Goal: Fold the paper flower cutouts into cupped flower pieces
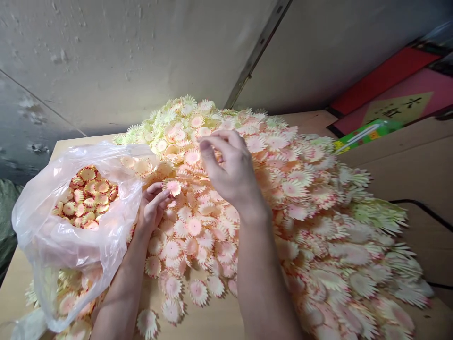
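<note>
1. Head view: the right hand (230,172) hangs over the flower pile (318,212). Its back faces the camera and its fingertips are drawn together, so whether the grip holds anything cannot be told.
2. The left hand (152,210), beside the plastic bag (53,236), pinches one paper flower (173,187) at the pile's left side.
3. This flower is a round disc with no long axis, facing up.

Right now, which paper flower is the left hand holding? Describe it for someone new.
Start at the clear plastic bag at far left. Just right of its mouth, the left hand pinches one pink-centred flower. Unlike the heaped flowers, it alone is held between finger and thumb.
</note>
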Action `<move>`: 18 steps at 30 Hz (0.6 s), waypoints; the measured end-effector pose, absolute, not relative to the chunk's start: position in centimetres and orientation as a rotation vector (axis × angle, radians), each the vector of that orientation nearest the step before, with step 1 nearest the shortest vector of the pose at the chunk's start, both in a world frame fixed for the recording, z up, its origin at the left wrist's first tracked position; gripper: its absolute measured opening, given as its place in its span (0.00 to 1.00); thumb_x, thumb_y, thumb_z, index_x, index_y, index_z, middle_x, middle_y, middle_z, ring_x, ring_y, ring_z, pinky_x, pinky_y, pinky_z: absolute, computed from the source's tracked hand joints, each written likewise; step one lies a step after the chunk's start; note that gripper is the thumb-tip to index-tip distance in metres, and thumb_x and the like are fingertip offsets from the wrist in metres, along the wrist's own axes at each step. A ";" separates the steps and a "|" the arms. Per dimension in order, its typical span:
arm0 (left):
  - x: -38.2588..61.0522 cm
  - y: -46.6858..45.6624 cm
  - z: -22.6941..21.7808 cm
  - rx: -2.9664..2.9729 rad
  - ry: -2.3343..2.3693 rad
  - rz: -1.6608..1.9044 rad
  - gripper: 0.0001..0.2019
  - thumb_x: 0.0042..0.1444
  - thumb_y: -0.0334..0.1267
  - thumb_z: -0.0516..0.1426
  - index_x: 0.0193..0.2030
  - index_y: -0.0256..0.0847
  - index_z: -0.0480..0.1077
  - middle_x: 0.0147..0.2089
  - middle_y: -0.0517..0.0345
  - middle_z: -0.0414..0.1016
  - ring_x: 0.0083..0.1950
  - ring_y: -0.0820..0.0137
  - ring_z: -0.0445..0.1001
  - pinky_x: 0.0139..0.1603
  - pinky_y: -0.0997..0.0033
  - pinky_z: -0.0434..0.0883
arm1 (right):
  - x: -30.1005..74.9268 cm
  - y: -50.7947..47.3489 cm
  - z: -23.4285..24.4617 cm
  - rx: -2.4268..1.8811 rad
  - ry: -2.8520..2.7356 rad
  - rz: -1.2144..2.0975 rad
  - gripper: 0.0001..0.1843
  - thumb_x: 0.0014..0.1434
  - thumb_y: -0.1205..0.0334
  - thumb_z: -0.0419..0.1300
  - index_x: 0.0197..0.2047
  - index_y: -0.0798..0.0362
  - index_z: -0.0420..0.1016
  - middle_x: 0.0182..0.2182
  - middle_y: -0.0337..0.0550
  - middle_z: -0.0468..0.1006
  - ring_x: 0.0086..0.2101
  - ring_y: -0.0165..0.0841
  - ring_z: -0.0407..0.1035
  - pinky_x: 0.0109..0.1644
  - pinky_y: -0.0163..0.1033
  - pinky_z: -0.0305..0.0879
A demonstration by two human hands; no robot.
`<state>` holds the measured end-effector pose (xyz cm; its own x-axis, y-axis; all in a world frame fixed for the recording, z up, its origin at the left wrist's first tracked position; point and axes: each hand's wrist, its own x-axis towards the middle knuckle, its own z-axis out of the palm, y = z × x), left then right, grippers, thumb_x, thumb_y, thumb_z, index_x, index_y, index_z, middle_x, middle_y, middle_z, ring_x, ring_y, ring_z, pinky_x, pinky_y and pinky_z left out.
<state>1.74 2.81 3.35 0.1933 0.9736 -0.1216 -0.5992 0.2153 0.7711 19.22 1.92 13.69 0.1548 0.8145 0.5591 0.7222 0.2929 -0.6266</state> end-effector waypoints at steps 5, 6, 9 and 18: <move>1.7 2.8 3.2 0.677 0.658 1.245 0.15 0.39 0.38 0.73 0.34 0.40 0.76 0.30 0.62 0.78 0.30 0.75 0.76 0.33 0.76 0.75 | 17.3 1.4 14.0 -1.352 -1.892 0.743 0.15 0.58 0.61 0.66 0.50 0.51 0.79 0.45 0.45 0.83 0.44 0.39 0.76 0.51 0.45 0.72; 1.7 2.8 3.2 0.683 0.649 1.248 0.15 0.39 0.38 0.73 0.35 0.41 0.76 0.31 0.62 0.78 0.31 0.75 0.77 0.34 0.76 0.75 | 17.0 1.5 13.8 -1.332 -1.876 0.824 0.15 0.57 0.65 0.66 0.49 0.51 0.79 0.44 0.45 0.84 0.43 0.38 0.77 0.50 0.44 0.73; 1.6 2.7 3.3 0.711 0.639 1.244 0.15 0.42 0.38 0.72 0.37 0.42 0.75 0.34 0.61 0.79 0.34 0.73 0.77 0.36 0.73 0.76 | 16.7 1.9 13.3 -1.264 -1.765 0.896 0.13 0.55 0.72 0.63 0.44 0.53 0.80 0.41 0.44 0.84 0.40 0.36 0.79 0.45 0.40 0.74; 1.3 2.7 3.5 0.754 0.608 1.223 0.14 0.46 0.43 0.70 0.36 0.40 0.74 0.29 0.63 0.71 0.31 0.77 0.71 0.33 0.78 0.72 | 17.2 1.8 13.3 -1.297 -1.725 0.734 0.08 0.61 0.63 0.63 0.44 0.52 0.74 0.26 0.36 0.76 0.27 0.29 0.71 0.34 0.35 0.66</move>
